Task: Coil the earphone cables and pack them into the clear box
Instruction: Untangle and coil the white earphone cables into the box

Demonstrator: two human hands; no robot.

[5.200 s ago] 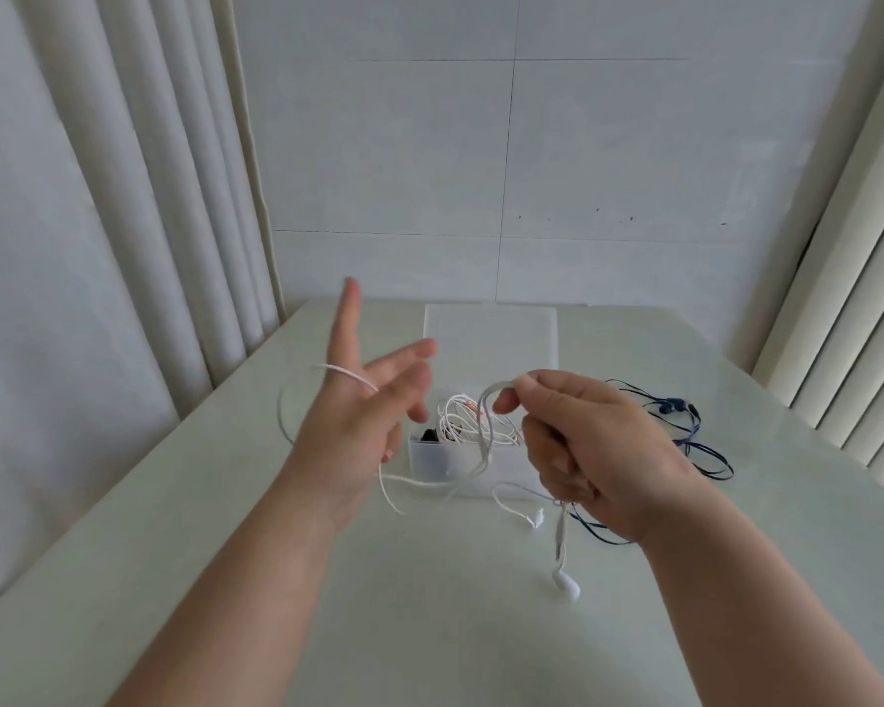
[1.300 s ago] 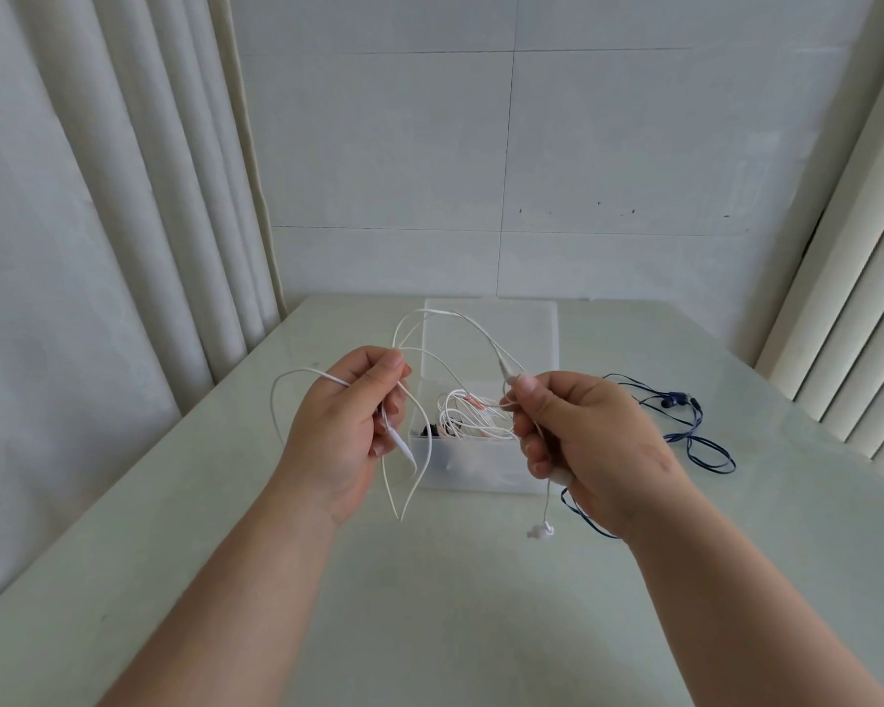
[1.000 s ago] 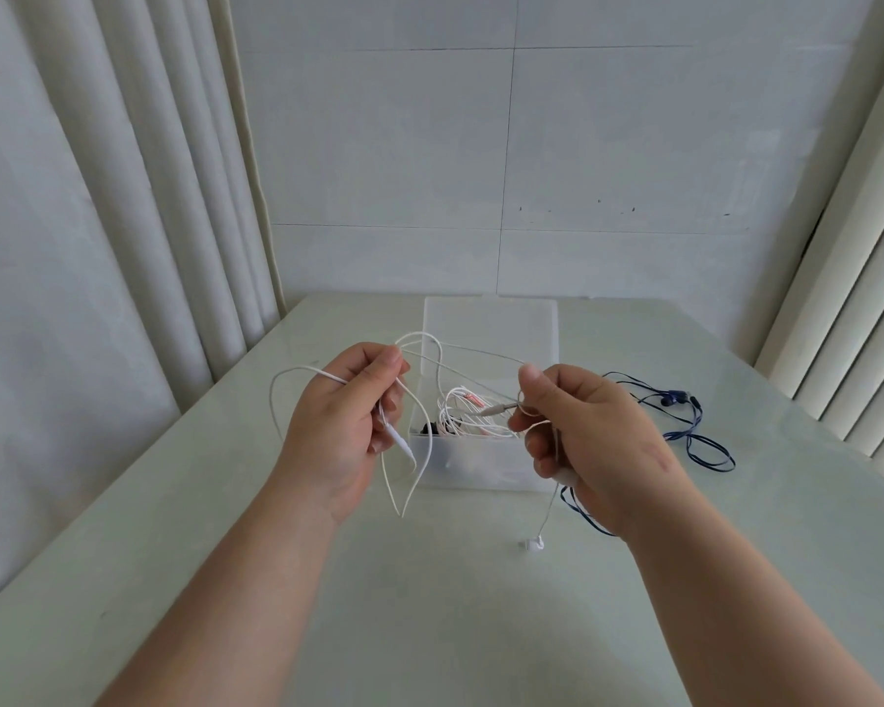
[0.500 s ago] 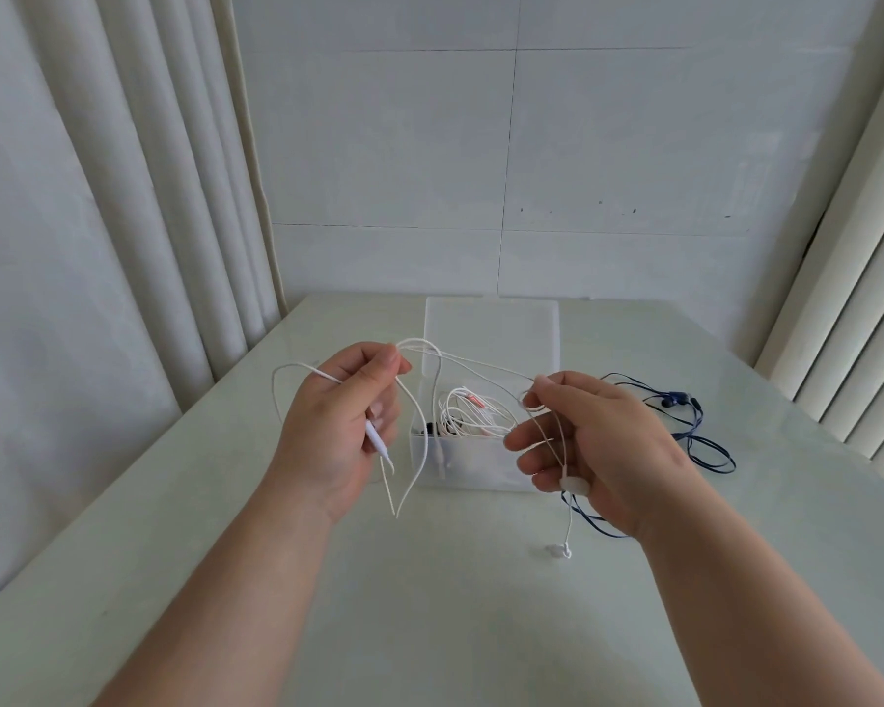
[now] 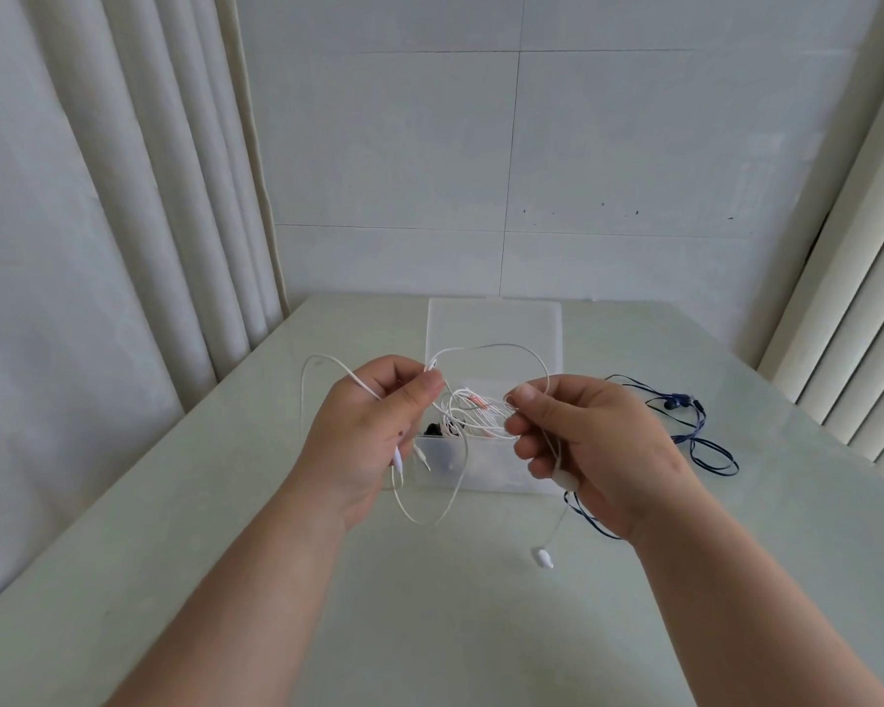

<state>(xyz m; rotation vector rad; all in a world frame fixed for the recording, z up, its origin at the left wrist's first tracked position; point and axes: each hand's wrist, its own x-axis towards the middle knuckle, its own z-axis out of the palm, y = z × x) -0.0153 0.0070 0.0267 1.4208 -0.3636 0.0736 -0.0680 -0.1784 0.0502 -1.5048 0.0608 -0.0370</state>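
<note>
Both hands hold a white earphone cable (image 5: 501, 348) in the air above the table. My left hand (image 5: 363, 431) pinches it between thumb and fingers, with loops and the plug hanging below. My right hand (image 5: 588, 446) pinches the other part, and one earbud (image 5: 544, 557) dangles under it. An arc of cable runs between the two hands. Behind them stands the clear box (image 5: 486, 466), open, with coiled white cables (image 5: 473, 415) inside. A dark blue earphone cable (image 5: 695, 436) lies loose on the table to the right.
The box's clear lid (image 5: 496, 326) stands open behind the box. The pale table (image 5: 430, 604) meets a white wall at the back. Curtains hang at the left (image 5: 123, 196), and vertical blinds (image 5: 848, 298) stand at the right.
The hands have come closer together. The cable span between them has risen into a higher arc, and the dangling earbud has swung lower to the right.
</note>
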